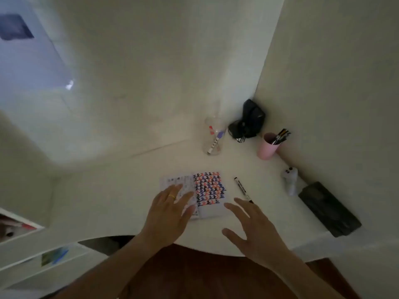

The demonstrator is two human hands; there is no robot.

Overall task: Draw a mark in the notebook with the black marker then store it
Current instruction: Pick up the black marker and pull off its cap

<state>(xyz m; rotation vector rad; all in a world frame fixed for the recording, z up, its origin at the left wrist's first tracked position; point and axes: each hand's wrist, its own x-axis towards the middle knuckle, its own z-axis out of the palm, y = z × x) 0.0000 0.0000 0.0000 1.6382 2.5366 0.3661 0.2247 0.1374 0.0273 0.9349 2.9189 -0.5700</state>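
Observation:
An open notebook point(209, 188) lies on the white desk, its right page filled with rows of black, red and blue marks. My left hand point(170, 210), with a gold ring, rests flat on the left page, fingers spread. A black marker point(243, 189) with a white barrel lies on the desk just right of the notebook. My right hand point(253, 225) hovers open, fingers apart, its fingertips close to the marker's near end. A clear glass point(212, 137) holding other markers stands behind the notebook.
A pink cup point(266, 146) with pens stands at the back right near a black object point(248, 123) in the corner. A small white figure point(290, 180) and a dark flat case point(329, 209) lie along the right wall. The desk's curved front edge point(205, 249) runs under my wrists.

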